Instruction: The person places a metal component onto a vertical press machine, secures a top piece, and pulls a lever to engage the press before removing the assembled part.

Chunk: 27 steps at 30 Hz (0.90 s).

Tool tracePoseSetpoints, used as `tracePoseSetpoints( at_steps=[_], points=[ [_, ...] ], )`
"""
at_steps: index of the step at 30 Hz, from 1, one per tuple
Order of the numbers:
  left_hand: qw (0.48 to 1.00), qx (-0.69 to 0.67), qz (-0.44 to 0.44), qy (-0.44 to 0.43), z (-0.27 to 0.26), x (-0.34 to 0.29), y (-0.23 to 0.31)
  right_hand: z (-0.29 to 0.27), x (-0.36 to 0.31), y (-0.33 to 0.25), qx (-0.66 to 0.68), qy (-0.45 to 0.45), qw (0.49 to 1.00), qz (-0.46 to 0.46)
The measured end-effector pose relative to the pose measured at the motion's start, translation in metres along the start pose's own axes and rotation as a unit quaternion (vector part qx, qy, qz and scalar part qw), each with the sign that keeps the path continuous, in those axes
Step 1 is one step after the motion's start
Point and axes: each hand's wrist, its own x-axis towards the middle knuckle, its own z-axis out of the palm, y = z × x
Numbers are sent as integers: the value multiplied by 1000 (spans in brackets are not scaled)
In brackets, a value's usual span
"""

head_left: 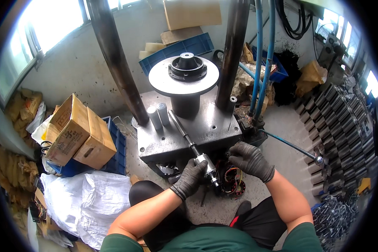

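Note:
My left hand (192, 177), in a dark grey glove, is closed round a stepped metal shaft (203, 160) with a thicker bright cylinder in its middle. The shaft slants from the press bed (206, 128) down toward me. My right hand (251, 160), gloved alike, is just right of the shaft, its fingers curled together; whatever they hold is hidden. Two grey metal cylinders (154, 118) stand on the bed beside the shaft's far end. Behind them a round plate (159, 82) carries a dark flanged hub (187, 69). Ring-shaped parts with coloured wires (235, 181) lie below my hands.
Two dark steel columns (116, 59) rise from the bed. Cardboard boxes (94, 138) in a blue crate (118, 145) and a white sack (86, 201) are at left. A blue lever with a ball end (318, 160), stacked metal cylinders (340, 134) and piled metal parts (334, 218) are at right.

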Motion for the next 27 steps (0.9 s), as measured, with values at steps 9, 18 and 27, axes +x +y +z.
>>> tracePoseSetpoints(
  at_steps=[9,18,27],
  points=[
    [1000,-23,8,-18,-5,15,2,64,138,-26,-124,-115,971,-167],
    [999,39,-7,25,-1,13,2,99,179,-19,-95,-184,974,-93],
    [991,117,59,-30,1,14,-38,52,109,-35,-128,-223,961,-105]
  ],
)
